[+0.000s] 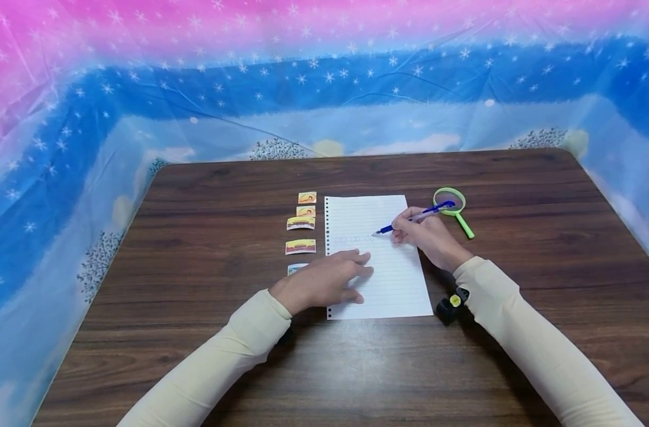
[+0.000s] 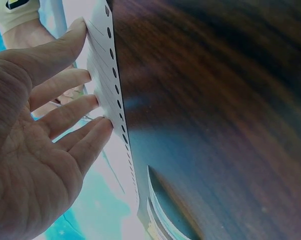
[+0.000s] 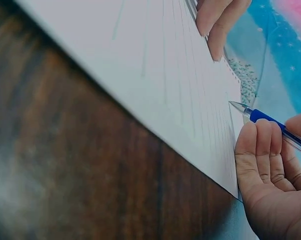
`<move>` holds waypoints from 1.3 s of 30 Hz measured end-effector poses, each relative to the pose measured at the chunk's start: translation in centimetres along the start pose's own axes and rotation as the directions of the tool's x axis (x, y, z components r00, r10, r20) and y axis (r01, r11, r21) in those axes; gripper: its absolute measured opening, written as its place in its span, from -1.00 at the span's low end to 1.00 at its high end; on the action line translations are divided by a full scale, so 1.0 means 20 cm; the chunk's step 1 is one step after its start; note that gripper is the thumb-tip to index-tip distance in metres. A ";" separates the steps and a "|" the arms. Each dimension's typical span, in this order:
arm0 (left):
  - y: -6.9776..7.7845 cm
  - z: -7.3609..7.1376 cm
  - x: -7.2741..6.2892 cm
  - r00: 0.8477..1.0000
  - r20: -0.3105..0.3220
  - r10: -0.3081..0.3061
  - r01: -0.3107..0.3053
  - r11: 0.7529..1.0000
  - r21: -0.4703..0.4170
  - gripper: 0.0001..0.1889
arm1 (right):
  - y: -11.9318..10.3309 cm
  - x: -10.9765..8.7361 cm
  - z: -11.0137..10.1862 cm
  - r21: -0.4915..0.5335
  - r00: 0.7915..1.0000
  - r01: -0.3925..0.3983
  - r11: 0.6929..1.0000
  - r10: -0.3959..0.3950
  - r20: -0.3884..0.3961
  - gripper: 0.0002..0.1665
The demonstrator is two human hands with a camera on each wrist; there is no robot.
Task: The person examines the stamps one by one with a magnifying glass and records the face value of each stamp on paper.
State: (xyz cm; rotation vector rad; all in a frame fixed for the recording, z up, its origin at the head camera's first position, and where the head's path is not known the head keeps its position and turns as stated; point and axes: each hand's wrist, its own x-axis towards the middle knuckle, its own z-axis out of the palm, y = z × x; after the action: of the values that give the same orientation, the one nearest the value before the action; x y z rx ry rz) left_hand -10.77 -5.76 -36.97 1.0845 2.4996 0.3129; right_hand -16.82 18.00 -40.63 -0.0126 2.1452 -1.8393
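Note:
A sheet of lined paper [image 1: 377, 290] with punched holes along its left edge lies on the wooden table. My right hand [image 1: 425, 234] grips a blue pen [image 1: 415, 217], whose tip meets the paper at the end of a short row of faint handwritten figures [image 1: 354, 239]. In the right wrist view the pen [image 3: 270, 120] leans between the thumb and fingers of that hand [image 3: 275, 185]. My left hand [image 1: 326, 279] rests on the paper's left side with spread fingers. The left wrist view shows its fingertips [image 2: 105, 123] touching the sheet beside the holes.
Several small printed cards [image 1: 300, 246] stand in a column left of the paper, the lowest partly covered by my left hand. A green magnifying glass [image 1: 464, 225] lies right of the sheet. A snowflake-patterned cloth [image 1: 324, 89] hangs behind the table [image 1: 207, 237].

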 end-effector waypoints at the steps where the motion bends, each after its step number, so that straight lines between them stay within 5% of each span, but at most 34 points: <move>1: 0.00 0.00 0.00 1.000 -0.001 0.001 -0.001 1.000 -0.003 -0.39 | 0.00 0.00 0.00 0.004 1.000 -0.001 1.000 0.001 -0.001 -0.77; 13: -0.01 0.01 0.00 1.000 -0.017 -0.009 0.009 1.000 -0.030 -0.40 | -0.01 0.01 -0.02 0.075 1.000 -0.018 0.997 0.016 0.017 -0.77; 21: -0.02 -0.01 -0.01 0.997 -0.082 0.008 -0.013 0.998 -0.059 -0.47 | -0.02 0.00 -0.05 0.058 1.000 0.009 0.998 -0.010 0.009 -0.74; 34: -0.20 -0.14 -0.04 0.963 -0.255 -0.084 0.031 0.979 -0.203 -0.62 | -0.06 -0.04 -0.10 0.138 0.988 0.153 0.978 -0.152 -0.018 -0.71; 39: -0.29 -0.18 -0.04 0.943 -0.302 -0.141 0.073 0.972 -0.225 -0.61 | -0.06 -0.05 -0.12 0.042 0.977 0.203 0.978 -0.199 -0.076 -0.72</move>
State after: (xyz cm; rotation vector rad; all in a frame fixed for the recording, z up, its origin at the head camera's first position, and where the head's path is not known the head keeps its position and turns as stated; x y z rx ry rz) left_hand -15.59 -10.48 -35.63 0.8643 2.7112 0.7560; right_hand -16.61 20.23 -38.84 -0.1606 2.2167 -2.0337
